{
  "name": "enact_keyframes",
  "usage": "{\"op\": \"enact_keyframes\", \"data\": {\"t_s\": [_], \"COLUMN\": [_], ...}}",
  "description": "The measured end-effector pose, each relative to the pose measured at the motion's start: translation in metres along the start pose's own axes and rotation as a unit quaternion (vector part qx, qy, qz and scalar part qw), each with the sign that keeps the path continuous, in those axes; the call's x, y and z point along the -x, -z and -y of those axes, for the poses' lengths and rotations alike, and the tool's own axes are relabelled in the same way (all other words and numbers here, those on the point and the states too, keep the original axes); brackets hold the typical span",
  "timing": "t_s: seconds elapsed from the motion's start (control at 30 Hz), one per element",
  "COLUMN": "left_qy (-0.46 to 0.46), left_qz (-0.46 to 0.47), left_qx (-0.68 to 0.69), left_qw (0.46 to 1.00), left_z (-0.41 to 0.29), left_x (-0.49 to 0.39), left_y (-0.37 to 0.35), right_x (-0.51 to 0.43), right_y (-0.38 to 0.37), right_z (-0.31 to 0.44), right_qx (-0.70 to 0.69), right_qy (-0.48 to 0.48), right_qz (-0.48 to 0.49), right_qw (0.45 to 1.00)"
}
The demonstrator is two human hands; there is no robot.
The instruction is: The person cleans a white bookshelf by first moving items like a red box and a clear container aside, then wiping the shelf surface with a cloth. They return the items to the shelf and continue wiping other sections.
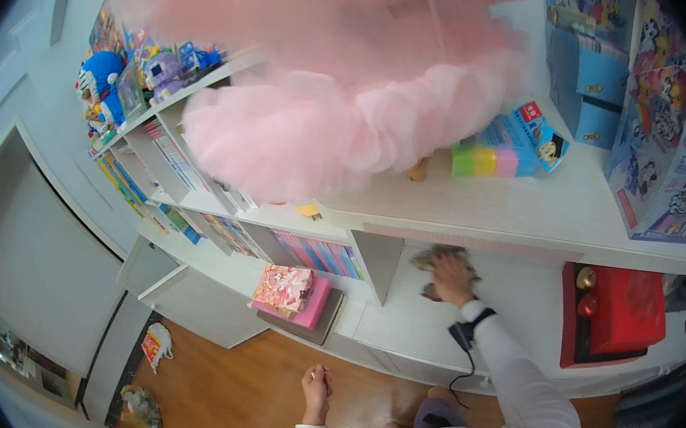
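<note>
My right hand [455,280] presses on a crumpled, patterned cloth [422,260] on the white surface of a low shelf compartment [506,316]. Hand and cloth are both blurred, and the palm hides part of the cloth. Out to the left, over the wooden floor [227,382], hangs my left hand [317,388] with its fingers curled in; nothing shows in it. Each wrist wears a black strap with a small device. On the low shelf between the hands lies a stack of boxes or books, with a pink patterned one [283,287] on top.
Pink gauzy fabric [301,129] hangs close overhead, covering much of the upper shelf. A red box [627,312] with ornaments stands right of my right hand. Book compartments [317,252] line the left, above an open cabinet door [204,306]. Plastic bags [141,408] lie on the floor.
</note>
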State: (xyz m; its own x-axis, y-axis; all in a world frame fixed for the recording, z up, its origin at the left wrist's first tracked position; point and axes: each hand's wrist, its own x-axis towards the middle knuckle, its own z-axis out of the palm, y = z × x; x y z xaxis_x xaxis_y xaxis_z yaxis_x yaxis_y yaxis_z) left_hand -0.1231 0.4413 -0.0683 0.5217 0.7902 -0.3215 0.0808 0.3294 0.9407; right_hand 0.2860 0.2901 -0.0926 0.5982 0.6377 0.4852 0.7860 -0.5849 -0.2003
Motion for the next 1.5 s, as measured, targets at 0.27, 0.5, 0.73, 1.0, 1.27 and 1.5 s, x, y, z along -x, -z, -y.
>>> {"op": "enact_keyframes", "data": {"t_s": [0.27,0.5,0.73,1.0,1.27,1.5], "left_qy": [-0.101,-0.077,-0.015,-0.14,-0.197,-0.184], "left_qz": [0.101,0.16,0.118,0.089,0.069,0.127], "left_qx": [0.011,-0.036,-0.013,0.065,0.074,0.072], "left_qw": [0.99,0.983,0.993,0.984,0.975,0.972], "left_z": [-0.052,-0.045,-0.006,0.055,0.047,0.065], "left_x": [0.026,0.065,0.072,0.031,0.054,0.05], "left_y": [-0.018,0.008,0.042,0.047,0.063,0.09], "right_x": [0.142,0.197,0.241,0.178,0.099,0.067], "right_y": [0.091,0.101,0.11,0.108,0.076,0.003], "right_z": [-0.161,-0.1,0.027,-0.06,-0.085,0.147], "right_qx": [0.159,0.133,0.034,0.066,0.155,-0.055], "right_qy": [-0.24,-0.323,-0.299,-0.338,-0.425,-0.117], "right_qz": [-0.037,-0.016,0.038,0.031,-0.025,0.141], "right_qw": [0.957,0.937,0.953,0.938,0.892,0.981]}}
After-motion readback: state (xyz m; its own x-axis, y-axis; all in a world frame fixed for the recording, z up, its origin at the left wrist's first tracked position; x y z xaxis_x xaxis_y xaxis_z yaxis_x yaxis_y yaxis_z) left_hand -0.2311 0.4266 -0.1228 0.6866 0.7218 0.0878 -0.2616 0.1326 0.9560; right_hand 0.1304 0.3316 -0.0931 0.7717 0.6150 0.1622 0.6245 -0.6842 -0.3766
